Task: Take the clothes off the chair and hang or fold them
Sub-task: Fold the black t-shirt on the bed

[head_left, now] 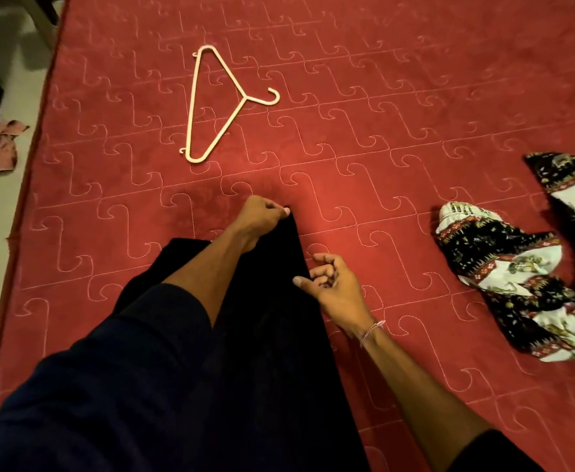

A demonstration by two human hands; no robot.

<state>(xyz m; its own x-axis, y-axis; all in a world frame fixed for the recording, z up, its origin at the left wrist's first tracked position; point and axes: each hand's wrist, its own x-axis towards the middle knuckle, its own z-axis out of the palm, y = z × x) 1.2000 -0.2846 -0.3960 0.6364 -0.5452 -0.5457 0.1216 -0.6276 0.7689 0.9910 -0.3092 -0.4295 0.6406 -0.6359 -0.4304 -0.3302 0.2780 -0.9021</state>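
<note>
Head view: left hand pinches the far corner of a long black cloth garment lying on a red quilted mattress. Right hand, fingers curled, grips its right edge. Beyond the fingers lies a cream plastic hanger; right of them, a patterned black-and-white garment.

Bedspread: deep red, pale stitched hook-shaped quilting. Hanger: cream. Garment under hands: plain black. Printed cloth: black and white, red borders, small green-yellow motifs. Sleeve: dark navy. Rag on floor: dull pink-brown. Bracelet: pale pink.
</note>
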